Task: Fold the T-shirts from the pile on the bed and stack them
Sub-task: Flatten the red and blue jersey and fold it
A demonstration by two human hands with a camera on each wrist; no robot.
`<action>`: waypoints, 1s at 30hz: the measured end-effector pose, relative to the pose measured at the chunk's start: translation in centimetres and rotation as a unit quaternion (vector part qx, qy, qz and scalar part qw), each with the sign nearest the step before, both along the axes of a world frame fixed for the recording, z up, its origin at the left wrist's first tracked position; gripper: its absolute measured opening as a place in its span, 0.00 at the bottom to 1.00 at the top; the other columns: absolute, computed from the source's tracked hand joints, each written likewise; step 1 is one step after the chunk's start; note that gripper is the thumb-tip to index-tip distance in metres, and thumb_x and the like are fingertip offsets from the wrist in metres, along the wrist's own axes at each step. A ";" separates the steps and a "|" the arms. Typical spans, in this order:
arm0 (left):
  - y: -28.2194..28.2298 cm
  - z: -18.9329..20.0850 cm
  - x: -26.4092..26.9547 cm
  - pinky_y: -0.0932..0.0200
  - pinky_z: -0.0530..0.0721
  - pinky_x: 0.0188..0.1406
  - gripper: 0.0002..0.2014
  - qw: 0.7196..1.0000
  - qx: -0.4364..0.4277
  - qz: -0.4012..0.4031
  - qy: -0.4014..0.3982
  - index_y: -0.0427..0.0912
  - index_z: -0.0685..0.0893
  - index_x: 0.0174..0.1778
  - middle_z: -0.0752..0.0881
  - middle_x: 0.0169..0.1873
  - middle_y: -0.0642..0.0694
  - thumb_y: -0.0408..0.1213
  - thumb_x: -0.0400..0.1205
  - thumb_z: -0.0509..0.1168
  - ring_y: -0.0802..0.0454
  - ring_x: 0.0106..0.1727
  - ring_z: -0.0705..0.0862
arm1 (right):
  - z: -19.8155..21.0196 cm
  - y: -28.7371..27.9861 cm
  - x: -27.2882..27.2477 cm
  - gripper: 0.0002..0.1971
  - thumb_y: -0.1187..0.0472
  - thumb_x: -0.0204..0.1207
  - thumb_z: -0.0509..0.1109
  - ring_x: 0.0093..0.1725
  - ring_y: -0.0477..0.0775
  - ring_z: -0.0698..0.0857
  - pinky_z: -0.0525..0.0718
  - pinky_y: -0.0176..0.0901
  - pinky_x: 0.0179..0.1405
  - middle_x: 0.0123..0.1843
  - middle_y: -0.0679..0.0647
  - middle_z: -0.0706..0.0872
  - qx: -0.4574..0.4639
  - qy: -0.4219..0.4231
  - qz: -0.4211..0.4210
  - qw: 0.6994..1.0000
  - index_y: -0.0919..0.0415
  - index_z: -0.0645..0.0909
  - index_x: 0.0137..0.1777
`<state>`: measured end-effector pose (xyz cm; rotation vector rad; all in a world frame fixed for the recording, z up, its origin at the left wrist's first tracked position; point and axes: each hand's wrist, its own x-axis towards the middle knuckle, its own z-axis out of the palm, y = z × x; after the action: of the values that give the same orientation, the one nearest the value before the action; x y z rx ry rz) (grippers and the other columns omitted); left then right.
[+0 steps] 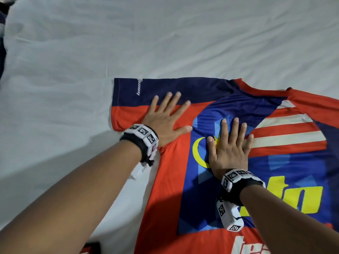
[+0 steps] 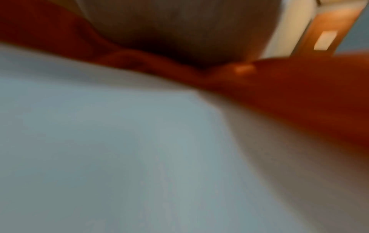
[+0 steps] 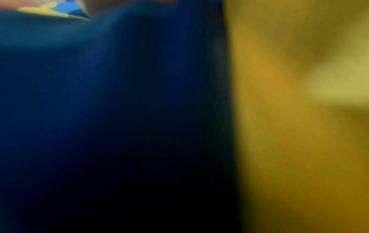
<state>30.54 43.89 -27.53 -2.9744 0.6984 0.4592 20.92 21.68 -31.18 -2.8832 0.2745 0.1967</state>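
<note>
Red, navy and blue printed sports T-shirt (image 1: 183,180) is lying spread flat on the white-sheeted bed (image 1: 128,43), taking up the near right part of the bed in the head view and running off the right and near edges of the picture. Its print is showing red and white stripes, a yellow crescent and yellow lettering.

Left hand (image 1: 166,120) is resting palm-down on the shirt's short sleeve, fingers (image 1: 177,99) straight and spread, lying flat across the line where the sleeve's navy meets its red; gripping nothing. The sleeve is pointing toward the left side of the bed.

Right hand (image 1: 228,149) is pressing flat on the chest print, just beside the left hand, partly covering the yellow crescent. Its fingers (image 1: 235,129) are straight and close together, holding nothing.

Both wrists are wearing white marker-tagged wristbands (image 1: 142,135) on black straps.

Left wrist view: blurred, showing pale sheet and red cloth (image 2: 299,94). Right wrist view: blurred, only blue and yellow cloth (image 3: 119,94) close up.

Dark fabric (image 1: 2,43) is showing at the far left edge of the bed; cannot tell what it is.
</note>
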 end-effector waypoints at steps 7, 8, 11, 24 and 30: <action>-1.9 1.1 2.5 0.25 0.39 0.84 0.36 0.995 -0.001 0.061 -0.073 0.55 0.43 0.91 0.43 0.91 0.40 0.65 0.86 0.35 0.36 0.91 0.42 | 0.1 -0.1 0.1 0.37 0.33 0.86 0.41 0.90 0.58 0.34 0.35 0.66 0.86 0.92 0.55 0.39 0.004 -0.003 0.007 1.000 0.49 0.45 0.91; -2.5 0.8 1.9 0.26 0.41 0.85 0.36 0.999 0.002 0.019 -0.048 0.56 0.41 0.91 0.42 0.91 0.42 0.65 0.86 0.34 0.38 0.91 0.42 | 0.1 -0.1 0.1 0.37 0.33 0.86 0.41 0.90 0.58 0.34 0.35 0.66 0.86 0.92 0.55 0.40 0.004 -0.007 0.008 1.000 0.50 0.45 0.91; -2.8 0.2 2.1 0.25 0.38 0.84 0.35 0.995 0.028 0.100 -0.011 0.54 0.39 0.91 0.39 0.91 0.46 0.63 0.88 0.35 0.41 0.91 0.40 | 0.2 0.0 0.1 0.38 0.33 0.86 0.40 0.90 0.59 0.36 0.34 0.66 0.86 0.92 0.56 0.42 0.009 -0.001 0.010 1.000 0.50 0.46 0.91; -13.5 -0.4 3.3 0.16 0.40 0.80 0.29 0.997 0.006 0.079 0.008 0.72 0.36 0.87 0.35 0.90 0.51 0.64 0.89 0.39 0.39 0.90 0.38 | 2.7 -14.6 7.5 0.37 0.28 0.84 0.43 0.90 0.57 0.35 0.36 0.61 0.87 0.91 0.49 0.33 -0.032 0.097 0.067 0.992 0.38 0.39 0.89; -14.0 2.3 3.3 0.18 0.40 0.81 0.33 0.985 0.019 0.173 -0.003 0.54 0.47 0.91 0.43 0.91 0.41 0.59 0.90 0.43 0.31 0.90 0.42 | 3.4 -14.5 8.1 0.37 0.33 0.86 0.43 0.89 0.58 0.32 0.31 0.62 0.86 0.91 0.52 0.32 0.016 0.106 -0.004 0.994 0.46 0.38 0.91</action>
<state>33.84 29.91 -25.19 -3.0641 0.1638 0.4721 29.00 7.19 -27.76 -2.8300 0.3185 0.5024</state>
